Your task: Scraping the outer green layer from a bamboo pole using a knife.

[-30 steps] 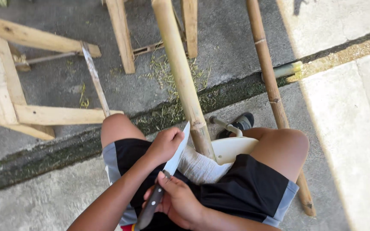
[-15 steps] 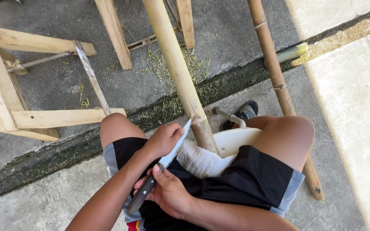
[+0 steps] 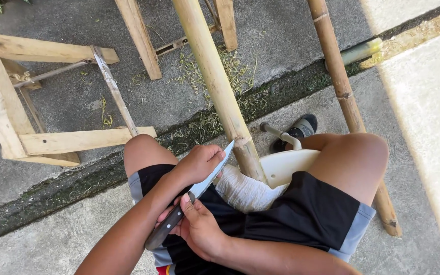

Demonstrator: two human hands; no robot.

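The person wears black shorts [image 3: 301, 214] with a grey band along each leg hem, and a small patch of red and yellow shows at the waist. Both forearms are bare, with no sleeves, watch or gloves on the left hand [image 3: 199, 163] or right hand [image 3: 199, 231]. One dark shoe [image 3: 299, 130] with a lighter panel, possibly a sandal, covers a foot.

We are losing the lower end of the thick bamboo pole [image 3: 219, 97] behind the white cloth [image 3: 245, 191] on our lap, and its top is running off the upper edge. The knife [image 3: 194, 193] handle is sitting partly hidden under our right hand [image 3: 199, 229] — the wooden frame [image 3: 52, 142] is being cut off at the left edge.
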